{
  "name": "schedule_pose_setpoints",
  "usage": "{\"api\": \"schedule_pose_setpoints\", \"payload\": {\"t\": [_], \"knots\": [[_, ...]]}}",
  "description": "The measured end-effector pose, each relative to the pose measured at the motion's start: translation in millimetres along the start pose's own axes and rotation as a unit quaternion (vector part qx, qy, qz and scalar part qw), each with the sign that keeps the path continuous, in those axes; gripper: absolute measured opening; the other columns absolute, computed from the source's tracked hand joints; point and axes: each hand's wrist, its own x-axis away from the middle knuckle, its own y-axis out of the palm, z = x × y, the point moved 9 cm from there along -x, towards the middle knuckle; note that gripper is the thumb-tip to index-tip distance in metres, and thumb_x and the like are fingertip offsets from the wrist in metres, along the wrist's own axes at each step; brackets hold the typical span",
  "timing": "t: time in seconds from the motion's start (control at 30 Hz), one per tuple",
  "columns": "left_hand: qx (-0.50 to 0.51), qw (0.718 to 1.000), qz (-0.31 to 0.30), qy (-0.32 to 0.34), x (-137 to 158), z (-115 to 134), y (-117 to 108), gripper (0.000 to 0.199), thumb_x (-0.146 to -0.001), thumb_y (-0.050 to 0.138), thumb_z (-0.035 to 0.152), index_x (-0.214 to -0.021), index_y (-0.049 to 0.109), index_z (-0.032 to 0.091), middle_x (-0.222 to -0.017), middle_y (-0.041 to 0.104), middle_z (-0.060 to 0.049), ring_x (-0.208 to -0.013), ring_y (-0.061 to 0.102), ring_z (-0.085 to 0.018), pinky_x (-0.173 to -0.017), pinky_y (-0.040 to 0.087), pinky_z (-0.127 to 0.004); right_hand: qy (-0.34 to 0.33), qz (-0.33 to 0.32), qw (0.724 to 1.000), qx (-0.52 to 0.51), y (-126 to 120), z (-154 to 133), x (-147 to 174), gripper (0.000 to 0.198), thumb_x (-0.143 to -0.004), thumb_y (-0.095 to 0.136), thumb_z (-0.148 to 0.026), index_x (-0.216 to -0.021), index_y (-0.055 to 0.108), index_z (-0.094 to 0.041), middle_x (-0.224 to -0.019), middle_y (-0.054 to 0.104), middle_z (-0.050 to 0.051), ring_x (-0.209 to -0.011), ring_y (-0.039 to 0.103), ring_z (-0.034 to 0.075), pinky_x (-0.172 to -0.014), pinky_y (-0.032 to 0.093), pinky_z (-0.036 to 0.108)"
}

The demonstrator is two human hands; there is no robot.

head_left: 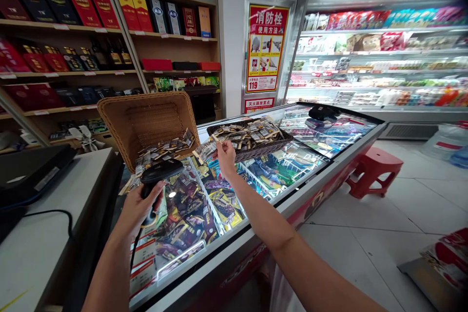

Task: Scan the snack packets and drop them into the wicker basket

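Observation:
My left hand (pixel 136 207) is wrapped round the grip of a black handheld barcode scanner (pixel 163 169), its head pointing right and its cable hanging down. My right hand (pixel 226 156) is closed in a pinch on a small packet (pixel 205 151) with a gold and grey print, at the left end of a dark wicker basket (pixel 252 150). Many similar packets (pixel 256 131) are heaped in that basket. Behind the scanner, a tan wicker basket (pixel 146 112) is tipped on its side with more packets (pixel 166 150) at its opening. Both baskets rest on the glass-topped freezer.
Under the freezer's glass (pixel 219 234) lie wrapped ice creams. A grey counter (pixel 86 180) with a black device (pixel 34 168) stands at left. Shelves of boxed bottles (pixel 87 2) rise behind. A red stool (pixel 378 168) and a lit chiller (pixel 369 58) are at right.

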Motion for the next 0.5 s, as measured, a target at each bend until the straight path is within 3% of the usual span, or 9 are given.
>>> {"api": "schedule_pose_setpoints", "payload": {"t": [0.1,0.27,0.4,0.5], "knots": [[0.018,0.999,0.028,-0.006,-2.3,-3.2,-6.7,0.052,-0.062,0.088,0.064,-0.071,0.062,0.020,-0.057,0.058,0.001,-0.046,0.048,-0.013,-0.043,0.038,-0.025,0.014,-0.003,1.000,-0.022,2.5,2.0,-1.5,0.010,-0.098,0.057,-0.033,-0.101,0.049,-0.028,-0.060,0.056,-0.009,-0.051,0.061,0.017,-0.054,0.056,0.028],[0.059,0.990,0.124,-0.026,-7.2,-8.1,-30.3,0.060,-0.048,0.092,0.069,-0.070,0.064,0.020,-0.054,0.059,0.002,-0.045,0.048,-0.013,-0.038,0.039,-0.023,0.009,-0.025,0.998,-0.057,5.9,-4.0,-9.5,0.026,-0.097,0.053,-0.031,-0.123,0.051,-0.029,-0.063,0.060,-0.009,-0.061,0.071,0.019,-0.062,0.061,0.029],[0.117,0.968,0.213,-0.056,-4.3,-11.1,-54.6,0.067,-0.038,0.094,0.070,-0.071,0.063,0.021,-0.055,0.059,0.003,-0.045,0.049,-0.014,-0.036,0.039,-0.024,0.028,0.070,0.993,-0.086,-14.1,-14.5,-43.0,0.015,-0.098,0.049,-0.027,-0.112,0.053,-0.025,-0.074,0.068,-0.002,-0.068,0.075,0.017,-0.067,0.062,0.027],[0.116,0.960,0.254,-0.028,-2.5,-7.1,-71.8,0.074,-0.042,0.088,0.080,-0.077,0.060,0.021,-0.059,0.060,0.004,-0.046,0.051,-0.013,-0.038,0.042,-0.024,0.048,0.172,0.979,-0.101,-36.3,-30.0,-76.1,0.007,-0.098,0.046,-0.020,-0.103,0.049,-0.023,-0.082,0.068,0.000,-0.068,0.074,0.013,-0.070,0.061,0.024]]}}
